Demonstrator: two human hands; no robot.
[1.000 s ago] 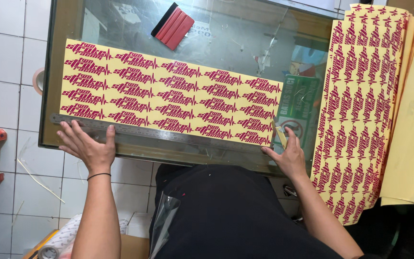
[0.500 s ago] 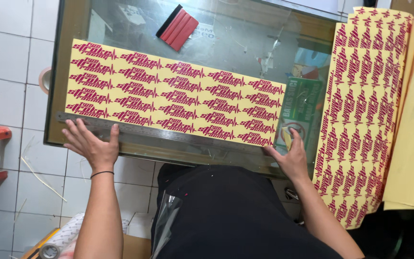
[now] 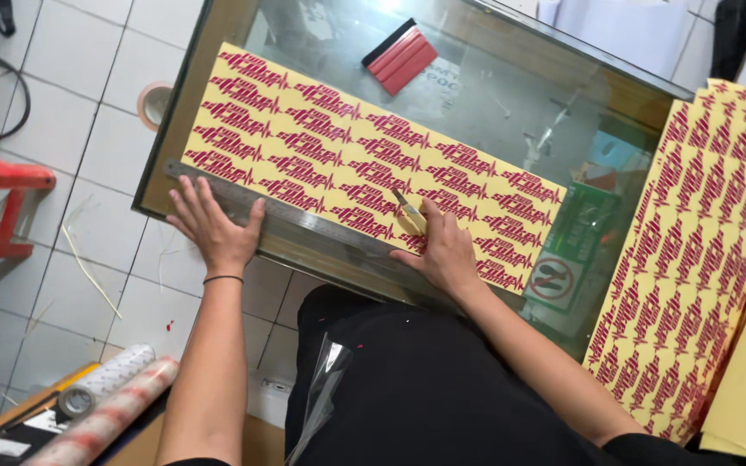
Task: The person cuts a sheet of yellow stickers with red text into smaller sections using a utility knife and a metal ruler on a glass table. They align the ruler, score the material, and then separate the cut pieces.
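The left hand (image 3: 215,226) presses flat, fingers spread, on a metal ruler (image 3: 304,220). The right hand (image 3: 444,250) grips what looks like a small knife (image 3: 407,207) on the yellow sticker sheet (image 3: 364,155).

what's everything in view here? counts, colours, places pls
sticker sheet: 1, yellow with red prints, flat on the glass table
metal ruler: 1, grey, along the sheet's near edge
knife: 1, thin blade, at the ruler
squeegee: 1, red, far side of the glass
glass table: 1, wood-framed
sticker stack: 1, yellow and red, at right
tape roll: 1, tan, on the tiled floor
film rolls: 2, pale, bottom left
left hand: pressing the ruler
right hand: holding the knife
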